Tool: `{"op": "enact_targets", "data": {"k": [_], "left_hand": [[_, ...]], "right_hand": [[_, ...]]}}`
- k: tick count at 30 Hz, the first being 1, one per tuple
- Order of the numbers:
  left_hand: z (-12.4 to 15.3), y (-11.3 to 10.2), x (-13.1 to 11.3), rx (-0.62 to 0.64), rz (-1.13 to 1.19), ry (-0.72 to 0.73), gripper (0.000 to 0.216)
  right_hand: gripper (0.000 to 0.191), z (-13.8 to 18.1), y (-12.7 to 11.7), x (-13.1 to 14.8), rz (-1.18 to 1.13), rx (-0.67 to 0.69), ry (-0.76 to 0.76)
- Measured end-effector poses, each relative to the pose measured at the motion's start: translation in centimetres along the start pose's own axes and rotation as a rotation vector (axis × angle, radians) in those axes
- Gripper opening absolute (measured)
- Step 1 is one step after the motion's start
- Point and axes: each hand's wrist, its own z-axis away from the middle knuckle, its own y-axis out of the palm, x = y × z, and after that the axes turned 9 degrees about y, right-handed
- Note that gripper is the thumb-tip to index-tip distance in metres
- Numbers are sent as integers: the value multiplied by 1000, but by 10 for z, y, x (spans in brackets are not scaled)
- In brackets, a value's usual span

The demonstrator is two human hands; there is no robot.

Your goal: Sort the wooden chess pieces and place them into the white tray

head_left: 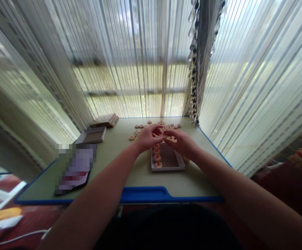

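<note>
Past the far edge of a shallow white box [168, 169], my left hand [148, 137] and my right hand [182, 141] come together with fingers curled. Between their fingertips is a round Chinese chess piece [163, 134], partly covered by the fingers. Inside the box, a column of pale pieces with red characters, among them a chess piece [157, 158], runs along the left wall. More loose pieces [172, 127] lie scattered behind my hands, some hidden by them. One piece [186, 159] sits outside the box, under my right wrist.
At the left of the pale green table [114, 158] are a box lid or tray [91, 135], a folded, book-like stack [105, 120] and a blurred-out phone or tablet [76, 168]. A blue moulded trough [144, 193] lines the front edge. Striped curtains [140, 76] hang behind.
</note>
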Motion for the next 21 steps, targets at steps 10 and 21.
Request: {"op": "enact_targets", "data": {"k": [10, 21], "left_hand": [[1, -10, -9, 129, 370, -178, 48], [6, -26, 19, 95, -734, -24, 32]], "right_hand": [[20, 1, -11, 6, -17, 8, 56], [23, 9, -17, 10, 165, 399, -56]]}}
